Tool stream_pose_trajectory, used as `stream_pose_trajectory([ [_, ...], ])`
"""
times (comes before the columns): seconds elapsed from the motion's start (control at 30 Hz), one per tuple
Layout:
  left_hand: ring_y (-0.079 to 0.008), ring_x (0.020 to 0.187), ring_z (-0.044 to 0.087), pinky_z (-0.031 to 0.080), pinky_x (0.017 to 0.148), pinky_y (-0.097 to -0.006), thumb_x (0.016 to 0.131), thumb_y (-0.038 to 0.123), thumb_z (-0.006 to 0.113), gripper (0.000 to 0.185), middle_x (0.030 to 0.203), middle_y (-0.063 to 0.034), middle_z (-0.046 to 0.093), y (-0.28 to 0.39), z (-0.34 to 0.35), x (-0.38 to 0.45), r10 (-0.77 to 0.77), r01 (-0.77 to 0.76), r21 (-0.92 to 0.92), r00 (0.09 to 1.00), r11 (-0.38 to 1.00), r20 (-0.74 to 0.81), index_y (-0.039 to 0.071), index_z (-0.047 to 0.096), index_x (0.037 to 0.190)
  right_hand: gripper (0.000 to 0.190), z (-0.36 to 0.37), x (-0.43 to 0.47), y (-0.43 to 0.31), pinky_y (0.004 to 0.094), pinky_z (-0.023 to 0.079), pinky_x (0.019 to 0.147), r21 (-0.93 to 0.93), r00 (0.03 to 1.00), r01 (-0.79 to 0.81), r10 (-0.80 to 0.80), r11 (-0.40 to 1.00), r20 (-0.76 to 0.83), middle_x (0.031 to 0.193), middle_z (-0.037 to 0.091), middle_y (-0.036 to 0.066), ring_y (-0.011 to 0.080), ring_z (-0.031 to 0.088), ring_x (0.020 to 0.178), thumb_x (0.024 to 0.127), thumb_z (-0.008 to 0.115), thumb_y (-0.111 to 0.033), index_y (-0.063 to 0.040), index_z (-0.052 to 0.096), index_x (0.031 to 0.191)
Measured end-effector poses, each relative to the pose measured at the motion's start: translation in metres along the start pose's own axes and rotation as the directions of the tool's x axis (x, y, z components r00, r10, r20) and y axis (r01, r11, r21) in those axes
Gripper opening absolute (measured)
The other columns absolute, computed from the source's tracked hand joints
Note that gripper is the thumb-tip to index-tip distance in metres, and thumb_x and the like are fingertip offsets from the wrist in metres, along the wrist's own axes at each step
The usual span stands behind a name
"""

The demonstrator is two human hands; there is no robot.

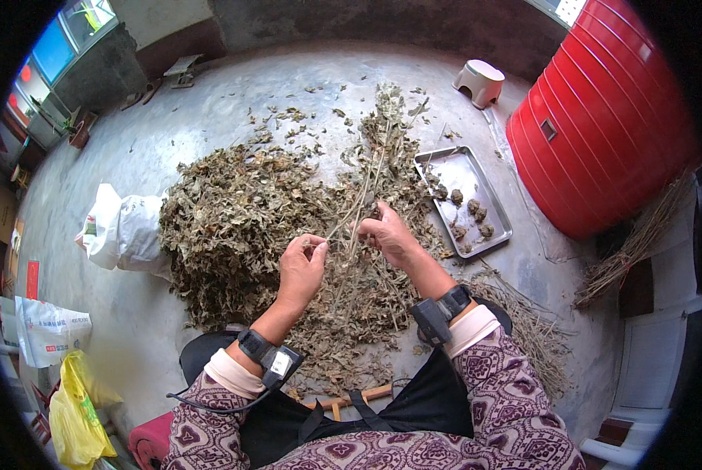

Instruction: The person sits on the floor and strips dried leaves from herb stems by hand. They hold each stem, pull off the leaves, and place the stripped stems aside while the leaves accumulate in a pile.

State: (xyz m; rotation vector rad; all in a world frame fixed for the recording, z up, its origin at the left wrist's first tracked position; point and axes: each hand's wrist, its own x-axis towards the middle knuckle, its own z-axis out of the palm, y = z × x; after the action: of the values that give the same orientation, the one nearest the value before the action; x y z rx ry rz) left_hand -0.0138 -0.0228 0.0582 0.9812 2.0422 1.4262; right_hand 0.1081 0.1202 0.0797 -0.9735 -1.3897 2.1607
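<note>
Over a heap of dried leaves (227,217), my left hand (302,270) pinches a thin dry stem between thumb and fingertips. Just to its right, my right hand (389,236) has its fingers curled around dry stems (362,226). The stalks run from between the hands toward the far side, where leaves still cling to them (386,117). A metal tray (465,185) lies right of my right hand. Several brown, crumpled clumps (480,212) rest in it.
A red barrel-shaped container (597,123) and a white step stool (480,82) stand at the far right. Cut stalks (521,329) lie by my right knee. A white sack (133,229) touches the heap's left side; a yellow plastic bag (80,411) is nearer me.
</note>
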Motion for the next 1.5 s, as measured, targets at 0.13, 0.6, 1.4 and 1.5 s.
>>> stream_pose_trajectory([
  [0.13,-0.0109,0.06,0.052,0.044,0.057,-0.0277,0.081,0.011,0.064,0.01,0.069,-0.0048,0.056,0.003,-0.002,0.0,-0.028,0.028,0.067,1.0,0.997,0.002,0.001,0.061,0.083,0.037,0.0,0.0,0.001,0.0234,0.044,0.058,0.07,1.0,-0.004,0.004,0.998,0.0,0.084,0.058,0.006,0.0124,0.055,0.068,0.073,0.056,-0.002,-0.003,0.044,0.108],
  [0.6,-0.0047,0.071,0.048,0.041,0.062,-0.0213,0.091,0.028,0.054,0.027,0.09,0.0026,0.061,0.002,0.003,-0.002,-0.158,0.339,-0.36,0.88,0.869,0.447,0.004,0.065,0.091,0.032,-0.001,-0.002,0.004,0.0339,0.05,0.068,0.39,0.995,-0.093,0.068,0.916,0.076,0.091,0.057,0.013,0.0195,0.057,0.073,0.073,0.046,0.007,0.002,0.041,0.104],
  [1.4,-0.0102,0.053,0.053,0.046,0.049,-0.0243,0.086,0.011,0.053,0.012,0.069,-0.0055,0.057,-0.043,-0.02,0.019,-0.364,0.356,-0.262,0.931,0.897,0.019,0.002,0.046,0.09,0.015,-0.053,-0.009,-0.043,0.0215,0.036,0.043,0.314,0.893,0.437,-0.367,0.843,-0.259,0.057,0.045,-0.004,0.0059,0.041,0.047,0.085,0.065,-0.015,-0.011,0.053,0.077],
  [1.5,-0.009,0.056,0.052,0.044,0.051,-0.0224,0.088,0.011,0.051,0.02,0.073,-0.0043,0.057,-0.042,-0.021,0.016,-0.354,0.369,-0.322,0.929,0.872,0.106,0.002,0.045,0.105,0.011,-0.056,-0.013,-0.044,0.0216,0.036,0.047,0.268,0.892,0.438,-0.38,0.858,-0.243,0.059,0.047,-0.004,0.0063,0.041,0.049,0.084,0.065,-0.016,-0.009,0.057,0.082],
])
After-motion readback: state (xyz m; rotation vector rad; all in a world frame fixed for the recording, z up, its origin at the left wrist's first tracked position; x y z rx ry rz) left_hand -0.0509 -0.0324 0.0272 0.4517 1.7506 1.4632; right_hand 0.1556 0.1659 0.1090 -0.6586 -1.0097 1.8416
